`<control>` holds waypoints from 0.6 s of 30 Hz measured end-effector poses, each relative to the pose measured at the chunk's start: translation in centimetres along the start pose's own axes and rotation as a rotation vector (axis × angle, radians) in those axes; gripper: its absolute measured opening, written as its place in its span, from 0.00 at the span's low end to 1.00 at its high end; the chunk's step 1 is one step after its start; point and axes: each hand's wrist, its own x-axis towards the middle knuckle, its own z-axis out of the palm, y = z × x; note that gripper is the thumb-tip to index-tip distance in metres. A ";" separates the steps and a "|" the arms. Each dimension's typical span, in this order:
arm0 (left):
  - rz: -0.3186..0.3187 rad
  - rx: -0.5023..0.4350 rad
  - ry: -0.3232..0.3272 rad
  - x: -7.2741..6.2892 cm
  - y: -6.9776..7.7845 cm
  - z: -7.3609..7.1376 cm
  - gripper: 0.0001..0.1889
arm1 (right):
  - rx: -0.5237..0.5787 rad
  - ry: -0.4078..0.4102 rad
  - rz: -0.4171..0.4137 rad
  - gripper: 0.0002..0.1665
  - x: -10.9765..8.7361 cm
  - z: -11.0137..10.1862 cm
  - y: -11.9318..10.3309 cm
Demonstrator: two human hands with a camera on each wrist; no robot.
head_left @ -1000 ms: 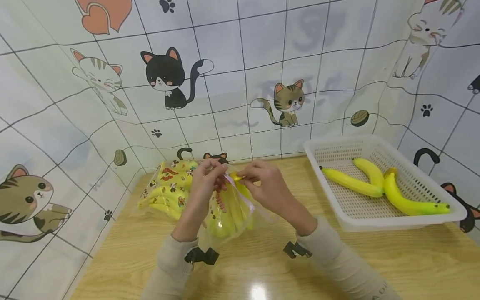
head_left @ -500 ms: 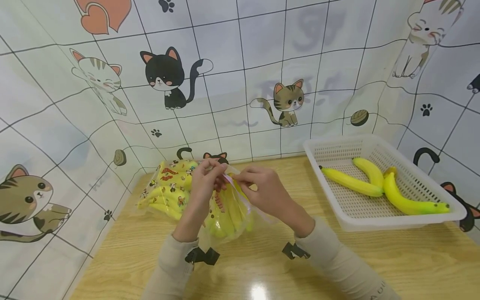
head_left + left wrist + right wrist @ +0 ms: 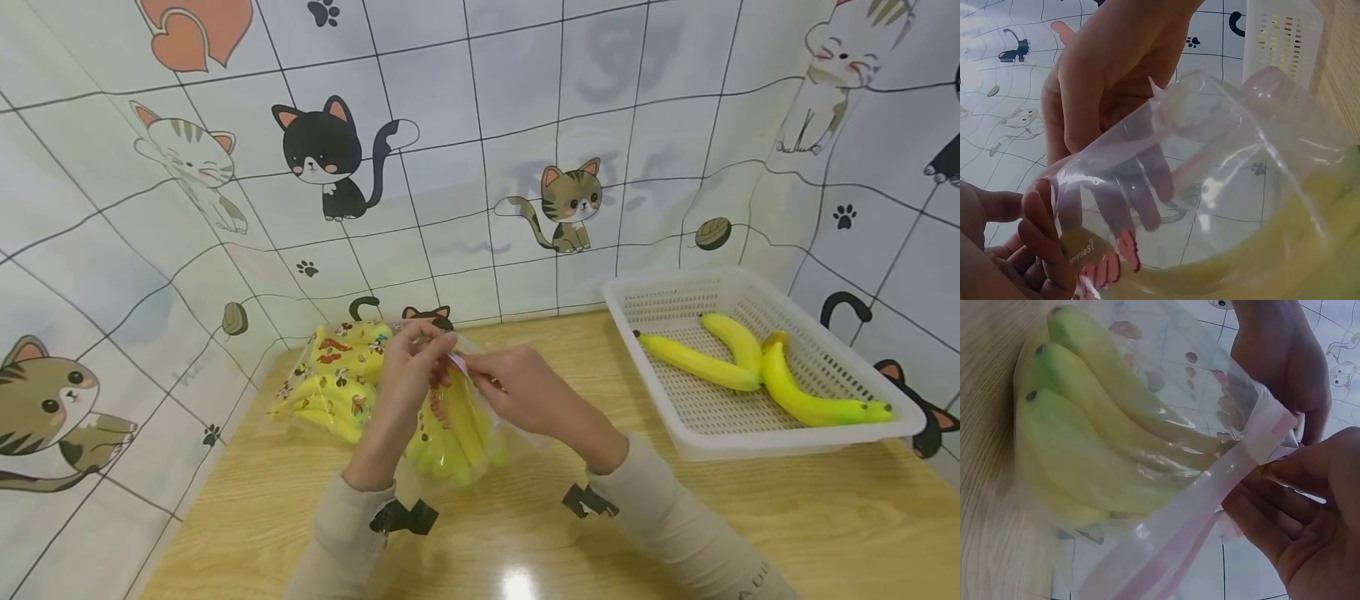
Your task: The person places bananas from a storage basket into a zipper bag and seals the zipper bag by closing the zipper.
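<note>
A clear plastic zip bag [image 3: 457, 462] with a pale pink seal strip [image 3: 1172, 531] and small printed figures stands on the table, holding several bananas [image 3: 1110, 419]. My left hand [image 3: 405, 367] pinches one end of the bag's mouth between thumb and fingers. Close beside it, my right hand [image 3: 528, 396] pinches the same mouth at the pink strip. In the right wrist view, the right thumb and fingers meet at the strip's end, near the banana stems. Through the film in the left wrist view, fingers of the right hand [image 3: 1104, 81] show.
Left of the hands lies another clear printed bag [image 3: 330, 387] filled with yellow bananas. A white perforated basket [image 3: 675, 433] stands at the right with several bananas [image 3: 810, 396] inside. Behind the wooden table [image 3: 570, 567] rises a cat-patterned wall covering [image 3: 450, 183].
My right fingers have moved slightly left and now cover the yellow tip seen earlier at the bag's mouth. The left hand keeps its grip. The head view has shifted slightly.
</note>
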 end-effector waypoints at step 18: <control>0.045 0.010 -0.042 -0.3 0.5 0.0 0.07 | 0.130 -0.235 0.102 0.23 -0.2 0.9 0.1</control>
